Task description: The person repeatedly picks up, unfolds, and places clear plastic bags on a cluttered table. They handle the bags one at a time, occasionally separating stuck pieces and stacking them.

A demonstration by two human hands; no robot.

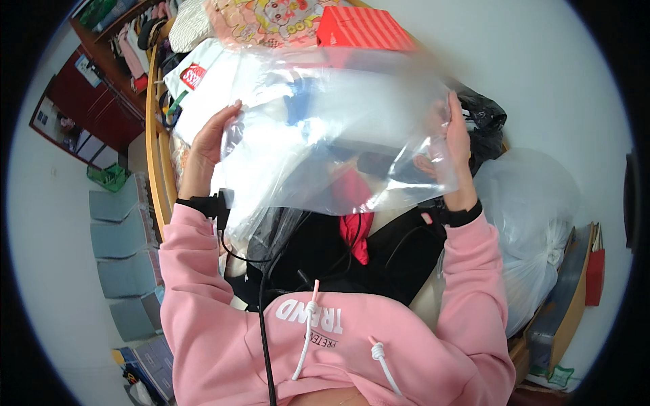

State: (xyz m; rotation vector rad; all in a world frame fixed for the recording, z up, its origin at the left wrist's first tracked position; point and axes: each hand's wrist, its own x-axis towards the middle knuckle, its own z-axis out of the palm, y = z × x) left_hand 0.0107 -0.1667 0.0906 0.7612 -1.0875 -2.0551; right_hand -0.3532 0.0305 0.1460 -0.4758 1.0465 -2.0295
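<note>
A large clear plastic bag (pixel 355 116) is spread out in front of me, creased and shiny with reflections. My left hand (pixel 210 134) holds its left side, most of the fingers hidden behind the plastic. At the right side my right hand (pixel 458 134) grips the bag, and some of its fingertips show through the film. Blurred blue and dark shapes are visible through the bag, but I cannot tell whether they lie inside or behind it. Below its lower edge a bright pink-red cloth (pixel 355 238) lies between my black-clad legs (pixel 310 248).
A red striped box (pixel 365 28) and a patterned pink cloth (pixel 269 20) lie at the far end of the bed. White fabric (pixel 198 111) is at left, inside the wooden bed rail (pixel 152 122). Black (pixel 487 114) and translucent (pixel 523 203) plastic bags stand at right. Cables cross my lap.
</note>
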